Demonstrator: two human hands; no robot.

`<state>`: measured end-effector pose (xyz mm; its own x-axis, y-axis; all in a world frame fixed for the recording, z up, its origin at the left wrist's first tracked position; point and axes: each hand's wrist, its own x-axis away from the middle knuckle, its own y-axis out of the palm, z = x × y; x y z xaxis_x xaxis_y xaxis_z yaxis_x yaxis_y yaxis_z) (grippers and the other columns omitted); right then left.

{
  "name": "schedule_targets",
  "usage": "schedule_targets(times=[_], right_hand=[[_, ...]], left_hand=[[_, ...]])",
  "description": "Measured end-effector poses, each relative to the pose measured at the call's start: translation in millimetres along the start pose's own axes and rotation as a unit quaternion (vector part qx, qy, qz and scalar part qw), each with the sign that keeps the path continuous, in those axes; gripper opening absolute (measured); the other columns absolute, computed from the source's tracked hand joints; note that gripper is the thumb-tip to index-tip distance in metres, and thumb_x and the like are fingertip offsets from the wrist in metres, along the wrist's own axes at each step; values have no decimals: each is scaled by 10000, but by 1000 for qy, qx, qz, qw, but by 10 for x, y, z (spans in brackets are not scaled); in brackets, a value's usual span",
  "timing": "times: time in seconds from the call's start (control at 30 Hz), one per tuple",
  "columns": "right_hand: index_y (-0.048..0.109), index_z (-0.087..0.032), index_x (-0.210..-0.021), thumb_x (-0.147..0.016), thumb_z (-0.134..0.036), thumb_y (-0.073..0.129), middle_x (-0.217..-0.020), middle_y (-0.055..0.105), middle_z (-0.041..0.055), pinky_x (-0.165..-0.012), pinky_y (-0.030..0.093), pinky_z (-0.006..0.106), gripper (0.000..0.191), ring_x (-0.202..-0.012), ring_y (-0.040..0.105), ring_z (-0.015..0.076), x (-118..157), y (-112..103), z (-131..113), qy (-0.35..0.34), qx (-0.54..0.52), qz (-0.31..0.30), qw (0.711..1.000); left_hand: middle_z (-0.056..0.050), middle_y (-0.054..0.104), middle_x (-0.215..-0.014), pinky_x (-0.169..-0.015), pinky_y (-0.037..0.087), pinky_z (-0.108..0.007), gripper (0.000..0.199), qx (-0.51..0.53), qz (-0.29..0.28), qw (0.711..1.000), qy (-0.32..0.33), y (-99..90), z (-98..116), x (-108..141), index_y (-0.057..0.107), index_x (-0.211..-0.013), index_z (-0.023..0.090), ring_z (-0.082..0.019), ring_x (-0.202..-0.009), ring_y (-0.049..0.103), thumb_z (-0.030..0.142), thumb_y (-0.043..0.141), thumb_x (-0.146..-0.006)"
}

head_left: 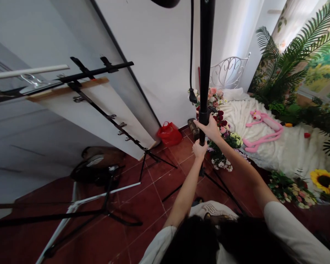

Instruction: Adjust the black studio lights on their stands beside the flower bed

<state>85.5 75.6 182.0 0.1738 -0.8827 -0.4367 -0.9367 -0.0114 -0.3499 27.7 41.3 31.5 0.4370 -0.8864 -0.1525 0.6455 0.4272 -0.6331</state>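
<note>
A black light stand (pixel 206 47) rises upright in front of me, its spread legs on the tiled floor. My left hand (pixel 200 148) is wrapped round the lower part of its pole. Just above, my right hand (pixel 210 128) grips the stand near the collar, with the thumb stretched across the front. A black cable with a plug (pixel 192 96) hangs down beside the pole. The stand's top is out of view; part of a dark round shape (pixel 166 3) shows at the upper edge.
Left, clips hold a white board (pixel 99 121) on a black stand. White and black stand legs (pixel 74 207) spread over the floor. A red bag (pixel 169 134) lies by the wall. At right are flowers (pixel 222 128), a bed with a white cover (pixel 236 110), a pink plush toy (pixel 269 123) and palm leaves (pixel 288 62).
</note>
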Motion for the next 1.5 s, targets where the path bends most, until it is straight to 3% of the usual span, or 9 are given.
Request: schedule_targets(times=[0.23, 0.4, 0.6, 0.7, 0.83, 1.03, 1.23, 1.37, 1.5], right_hand=[[530, -158, -949, -722, -511, 595, -829, 602, 44, -735, 477, 323, 425, -819, 574, 209, 345, 183, 462, 60, 62, 13, 996], [521, -178, -897, -692, -509, 641, -861, 608, 72, -798, 465, 344, 407, -832, 568, 223, 643, 324, 916, 92, 99, -33, 990], [520, -174, -1011, -612, -516, 729, -1053, 586, 116, -944, 395, 390, 565, -1043, 514, 256, 718, 9, 1200, 72, 37, -128, 988], [499, -175, -1061, -745, -565, 569, -1077, 583, 93, -911, 416, 329, 507, -1043, 526, 194, 781, -122, 1347, 160, -43, -124, 978], [486, -196, -1000, -807, -544, 476, -918, 607, 31, -799, 457, 267, 399, -890, 565, 143, 863, -50, 1511, 241, -62, -83, 965], [412, -211, -1062, -776, -492, 545, -632, 512, -60, -569, 447, 222, 422, -565, 526, 111, 785, 203, 1578, 281, -44, -6, 959], [421, -200, -1035, -820, -433, 521, -628, 529, -36, -592, 478, 247, 332, -608, 572, 136, 739, 271, 1470, 312, -21, 36, 949], [446, -207, -971, -869, -421, 466, -653, 605, -11, -662, 518, 260, 238, -621, 616, 131, 1085, 180, 1382, 340, -110, 32, 933], [482, -208, -904, -853, -390, 528, -689, 676, 27, -686, 545, 275, 194, -623, 659, 140, 1799, -33, 1391, 426, -192, 16, 884]], left_hand=[[-92, 681, -886, -731, 457, -259, 296, 14, -32, 999, 30, -46, -58, 44, 633, -946, 183, -220, -865, 645, 392, 572, -745], [-139, 675, -916, -718, 450, -261, 314, 12, -42, 999, 18, 10, -132, 26, 608, -1040, 145, -237, -881, 648, 327, 521, -799], [-106, 667, -929, -718, 449, -258, 328, 9, -35, 999, 20, 50, -142, 27, 605, -989, 174, -219, -879, 644, 431, 523, -803], [-86, 663, -901, -730, 448, -255, 306, 20, -20, 1000, 13, 54, -118, 48, 602, -949, 177, -204, -872, 640, 435, 522, -806], [-79, 664, -916, -724, 444, -249, 296, 24, -18, 1000, 3, 53, -89, 72, 593, -949, 183, -197, -881, 639, 436, 518, -814], [-84, 667, -965, -716, 431, -248, 334, 10, -23, 1000, -12, 26, -61, 115, 573, -1014, 194, -206, -920, 633, 462, 509, -825], [-92, 655, -993, -720, 419, -245, 360, -1, -44, 999, -10, -50, -14, 135, 555, -1066, 204, -208, -942, 624, 477, 488, -840], [-93, 639, -998, -744, 427, -255, 434, 6, -55, 998, 9, -89, -145, 244, 541, -1056, 197, -208, -960, 609, 558, 429, -843], [-127, 585, -1133, -775, 439, -271, 446, 20, -71, 997, -1, -20, -478, 560, 470, -1172, 185, -203, -1015, 591, 506, 403, -870]])
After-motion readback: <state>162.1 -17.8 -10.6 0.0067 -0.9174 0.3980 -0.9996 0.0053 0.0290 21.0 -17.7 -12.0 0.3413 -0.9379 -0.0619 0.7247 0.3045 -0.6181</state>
